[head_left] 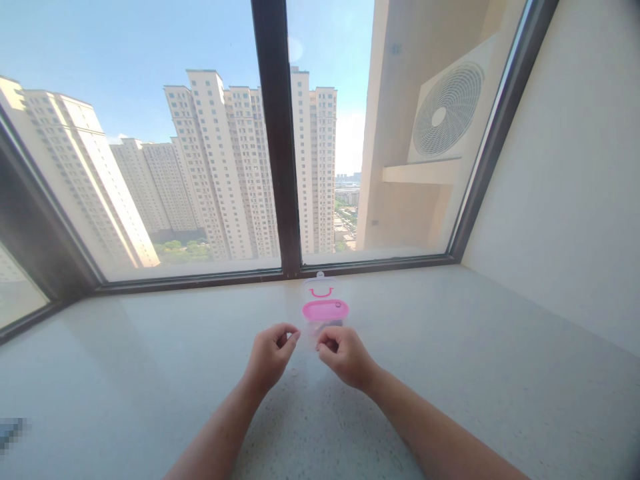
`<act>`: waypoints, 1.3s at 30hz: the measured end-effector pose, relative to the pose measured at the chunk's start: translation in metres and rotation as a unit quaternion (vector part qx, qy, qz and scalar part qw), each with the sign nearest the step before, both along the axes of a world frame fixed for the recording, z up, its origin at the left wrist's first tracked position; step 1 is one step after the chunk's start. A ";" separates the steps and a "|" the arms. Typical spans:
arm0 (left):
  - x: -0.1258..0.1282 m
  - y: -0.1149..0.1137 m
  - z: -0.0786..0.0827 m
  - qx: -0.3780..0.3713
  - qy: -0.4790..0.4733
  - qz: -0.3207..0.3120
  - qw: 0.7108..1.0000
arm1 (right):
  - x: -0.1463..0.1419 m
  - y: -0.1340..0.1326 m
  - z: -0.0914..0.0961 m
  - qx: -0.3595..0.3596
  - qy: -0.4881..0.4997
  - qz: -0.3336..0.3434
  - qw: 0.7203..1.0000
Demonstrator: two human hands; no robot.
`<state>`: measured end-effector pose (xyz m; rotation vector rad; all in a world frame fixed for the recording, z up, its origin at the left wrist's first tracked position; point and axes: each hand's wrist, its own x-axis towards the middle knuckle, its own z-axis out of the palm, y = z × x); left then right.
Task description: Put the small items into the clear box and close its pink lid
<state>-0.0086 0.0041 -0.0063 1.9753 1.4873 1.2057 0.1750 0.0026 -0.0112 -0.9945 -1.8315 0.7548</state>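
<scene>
The left hand (273, 355) and right hand (346, 357) face each other just apart, fingers curled and thumbs drawn toward the index fingers; whether either pinches something small, I cannot tell. Directly beyond the right hand, partly hidden by it, stands a small see-through container (325, 310) with a pink rim, something dark inside it. Its clear lid (320, 285), bearing a pink handle, is raised on the side away from the hands. Beneath everything lies a pale speckled sill (150, 373); farther out, a dark-framed window (293, 167).
</scene>
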 end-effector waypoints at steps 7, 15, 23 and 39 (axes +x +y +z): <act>0.002 -0.001 -0.001 -0.005 0.001 -0.007 1.000 | 0.000 -0.002 0.001 -0.015 0.003 0.003 1.000; 0.002 -0.001 -0.001 -0.001 -0.009 -0.008 1.000 | 0.002 0.000 -0.001 -0.015 0.005 0.000 1.000; 0.004 -0.002 0.000 0.002 -0.007 -0.005 1.000 | 0.003 0.001 -0.001 -0.004 -0.004 -0.012 1.000; 0.008 -0.005 0.004 -0.025 -0.031 -0.016 0.999 | 0.003 0.002 -0.003 -0.002 -0.010 -0.015 1.000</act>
